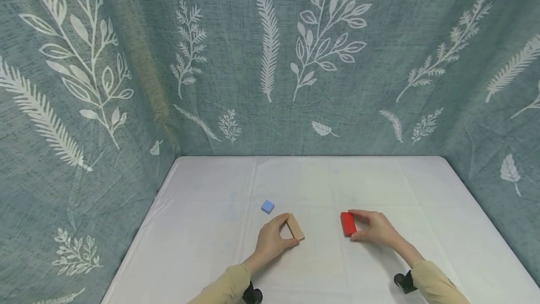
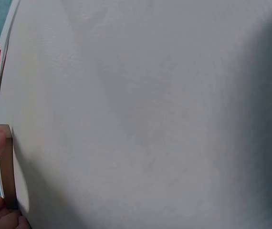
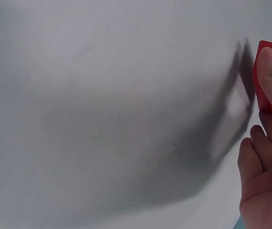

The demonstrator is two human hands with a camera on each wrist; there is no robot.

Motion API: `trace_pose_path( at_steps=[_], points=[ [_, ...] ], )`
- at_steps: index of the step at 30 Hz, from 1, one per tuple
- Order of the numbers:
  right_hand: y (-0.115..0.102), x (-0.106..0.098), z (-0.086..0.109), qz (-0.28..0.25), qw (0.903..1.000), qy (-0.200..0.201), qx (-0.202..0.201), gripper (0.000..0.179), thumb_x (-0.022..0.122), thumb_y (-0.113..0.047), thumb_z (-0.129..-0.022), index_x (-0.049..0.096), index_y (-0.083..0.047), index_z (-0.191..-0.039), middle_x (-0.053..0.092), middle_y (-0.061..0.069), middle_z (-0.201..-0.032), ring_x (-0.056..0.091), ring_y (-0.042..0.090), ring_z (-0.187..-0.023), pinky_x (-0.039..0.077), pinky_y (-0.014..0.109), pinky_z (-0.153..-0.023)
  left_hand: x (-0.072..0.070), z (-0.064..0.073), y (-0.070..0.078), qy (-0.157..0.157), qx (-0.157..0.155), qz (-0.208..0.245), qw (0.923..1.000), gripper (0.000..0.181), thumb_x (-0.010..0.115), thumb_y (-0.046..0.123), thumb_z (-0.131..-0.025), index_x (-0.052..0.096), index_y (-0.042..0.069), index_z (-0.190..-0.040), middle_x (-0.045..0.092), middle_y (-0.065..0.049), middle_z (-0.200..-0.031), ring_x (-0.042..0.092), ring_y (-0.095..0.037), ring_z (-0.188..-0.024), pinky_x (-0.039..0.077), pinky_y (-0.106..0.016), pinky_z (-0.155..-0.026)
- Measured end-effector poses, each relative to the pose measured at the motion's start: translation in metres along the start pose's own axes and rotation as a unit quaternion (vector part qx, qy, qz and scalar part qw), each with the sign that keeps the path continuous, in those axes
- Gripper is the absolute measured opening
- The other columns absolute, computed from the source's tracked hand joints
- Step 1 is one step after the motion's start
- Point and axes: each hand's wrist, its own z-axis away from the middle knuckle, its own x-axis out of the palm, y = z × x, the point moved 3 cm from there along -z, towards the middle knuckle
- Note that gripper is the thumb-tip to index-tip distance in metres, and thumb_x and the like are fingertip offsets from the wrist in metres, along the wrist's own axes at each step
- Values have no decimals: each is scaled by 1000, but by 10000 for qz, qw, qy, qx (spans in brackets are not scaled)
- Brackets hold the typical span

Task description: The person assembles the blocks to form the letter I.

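Note:
In the head view my left hand pinches a plain wooden block by its two ends, thumb at the near end and fingers at the far one. My right hand grips a red block the same way, to the right of the wooden one. A small blue block lies on the table just beyond my left fingers. The left wrist view has the wooden block between thumb and fingers at its left edge. In the right wrist view the red block sits under my thumb, its shadow on the cloth.
A white cloth covers the table. Behind it and along both sides hangs a green-grey curtain with white leaf prints. Dark camera mounts show at my left wrist and right wrist.

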Motion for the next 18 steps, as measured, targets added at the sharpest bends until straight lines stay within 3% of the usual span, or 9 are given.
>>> trace_pose_path(
  at_steps=[10,18],
  points=[
    [-15,-12,0,-117,9986,419,-303,66,85,-14,-67,58,5,-124,60,24,-125,57,41,-116,53,44,-92,0,-1,0,59,31,4,10000,72,84,28,-68,56,-2,-127,60,-18,-128,57,-35,-119,47,-48,-100],
    [-25,-17,-2,-159,9976,616,-263,67,85,-17,-66,59,4,-124,60,24,-125,59,42,-113,54,45,-90,-1,-1,0,48,38,-41,10000,71,84,28,-68,56,-2,-126,61,-18,-127,57,-34,-118,47,-47,-100]
  ],
)
